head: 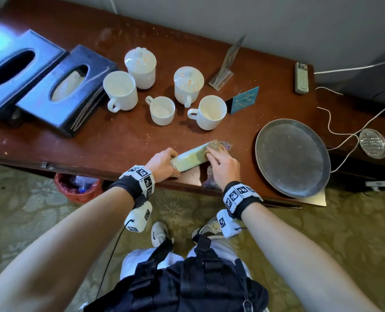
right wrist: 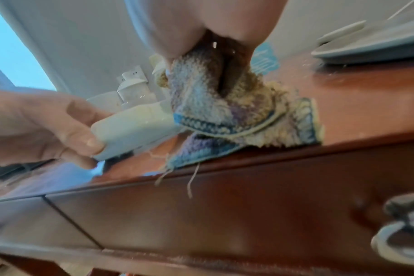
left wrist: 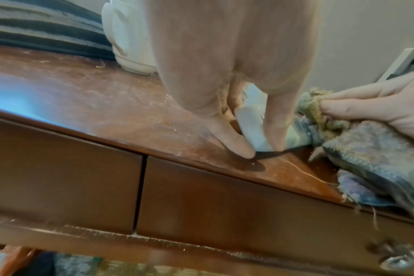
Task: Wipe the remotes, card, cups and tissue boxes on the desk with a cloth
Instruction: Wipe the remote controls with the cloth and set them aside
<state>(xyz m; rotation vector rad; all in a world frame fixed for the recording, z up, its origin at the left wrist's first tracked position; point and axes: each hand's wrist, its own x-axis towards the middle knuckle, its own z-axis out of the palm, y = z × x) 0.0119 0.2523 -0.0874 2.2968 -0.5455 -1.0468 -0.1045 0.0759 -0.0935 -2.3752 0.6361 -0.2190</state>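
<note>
Black wristbands (head: pixel 130 186) with white blocks of black square markers are being worn on both bare forearms. A black cable (head: pixel 110 255) is being trailed from the left wrist camera (head: pixel 138 218). White sneakers (head: pixel 159 233) and a dark harness (head: pixel 187 278) are being worn.

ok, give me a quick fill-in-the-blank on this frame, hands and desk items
1. The left hand grips the near end of a pale ____.
2. The right hand presses a ____ onto the remote's far end.
3. The number of cups with lids on is ____.
4. The grey tray lies to the ____ of the hands.

Answers: remote; cloth; two; right
</note>
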